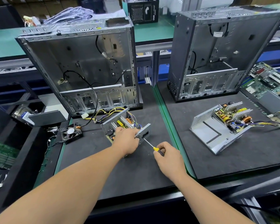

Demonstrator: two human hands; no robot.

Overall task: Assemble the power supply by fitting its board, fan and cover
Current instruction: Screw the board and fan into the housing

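On the black mat, your left hand (126, 139) clamps the open grey perforated-steel power supply housing (118, 125) — rigid, sharp-edged; hold its walls, not the fragile board (124, 122). Your right hand (166, 153) grips the yellow-handled screwdriver (152, 145) — tip at the rear panel.

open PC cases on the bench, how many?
2. One case stands behind the left mat, above the supply under the hands; the other case stands at the back of the right mat. More could be out of frame.
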